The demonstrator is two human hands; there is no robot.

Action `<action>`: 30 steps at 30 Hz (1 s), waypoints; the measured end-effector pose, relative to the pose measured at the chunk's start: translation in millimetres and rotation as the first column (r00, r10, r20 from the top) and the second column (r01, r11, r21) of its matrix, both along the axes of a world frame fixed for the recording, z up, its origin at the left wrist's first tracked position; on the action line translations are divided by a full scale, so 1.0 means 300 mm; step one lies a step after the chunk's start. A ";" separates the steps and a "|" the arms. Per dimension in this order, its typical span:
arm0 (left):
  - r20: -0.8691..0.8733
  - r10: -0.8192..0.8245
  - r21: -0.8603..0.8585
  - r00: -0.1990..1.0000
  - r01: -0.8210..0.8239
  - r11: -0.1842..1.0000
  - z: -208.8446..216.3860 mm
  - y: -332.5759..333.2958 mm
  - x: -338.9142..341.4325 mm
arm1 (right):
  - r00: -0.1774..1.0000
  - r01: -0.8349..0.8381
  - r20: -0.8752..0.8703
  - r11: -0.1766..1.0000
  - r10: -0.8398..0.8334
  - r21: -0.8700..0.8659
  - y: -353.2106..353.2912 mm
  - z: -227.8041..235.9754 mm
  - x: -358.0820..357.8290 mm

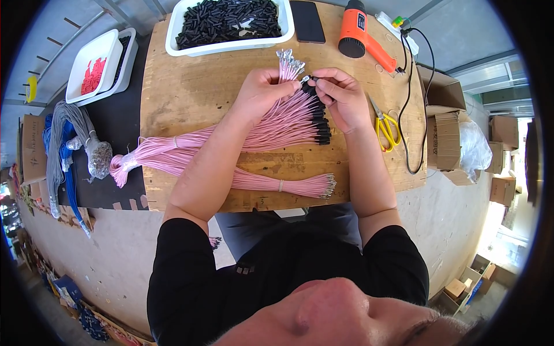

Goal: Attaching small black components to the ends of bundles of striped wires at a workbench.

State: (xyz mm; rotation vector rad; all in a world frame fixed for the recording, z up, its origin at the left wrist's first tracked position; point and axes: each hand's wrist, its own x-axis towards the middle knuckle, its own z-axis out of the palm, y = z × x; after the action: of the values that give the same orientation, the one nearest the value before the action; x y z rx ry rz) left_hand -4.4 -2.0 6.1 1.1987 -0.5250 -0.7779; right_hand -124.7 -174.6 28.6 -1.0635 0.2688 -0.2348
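Note:
My left hand [262, 95] is closed on a pink wire, thumb and fingers pinching it near its metal terminal. Bare terminals [290, 62] of other wires fan out beyond its fingertips. With thumb and forefinger, my right hand [343, 98] pinches a small black sleeve at the tip of that wire. Below both hands, the large bundle of pink wires [271, 131] lies across the wooden table, and many of its ends wear black sleeves [321, 124]. Nearer to me rests a second tied bundle of pink wires [288, 184] with bare metal ends.
A white tray [231, 47] of black sleeves stands at the far side, beside a dark phone [307, 22]. An orange heat gun [353, 37], its black cord [426, 115] and yellow-handled scissors [386, 128] lie right. Left are a white tub [78, 86] with red pieces and grey wires [60, 138].

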 end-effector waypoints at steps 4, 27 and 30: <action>0.003 -0.004 -0.010 1.000 0.004 1.000 0.000 0.001 0.001 | 1.000 0.002 0.002 0.997 -0.002 -0.080 0.005 -0.007 0.000; 0.075 -0.051 0.104 0.996 0.043 0.994 -0.017 0.009 0.013 | 0.989 0.146 0.049 0.970 -0.139 -0.194 0.038 0.003 0.008; 0.097 -0.069 0.123 0.993 0.057 0.991 -0.016 0.007 0.013 | 0.989 0.142 0.066 0.959 -0.130 -0.246 0.025 -0.010 0.003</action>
State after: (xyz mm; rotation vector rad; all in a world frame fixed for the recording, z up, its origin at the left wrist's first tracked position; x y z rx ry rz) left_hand -0.4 0.2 1.4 1.3439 -0.6089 -0.8146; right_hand -123.7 -167.0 25.6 -1.2893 0.2733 -0.4267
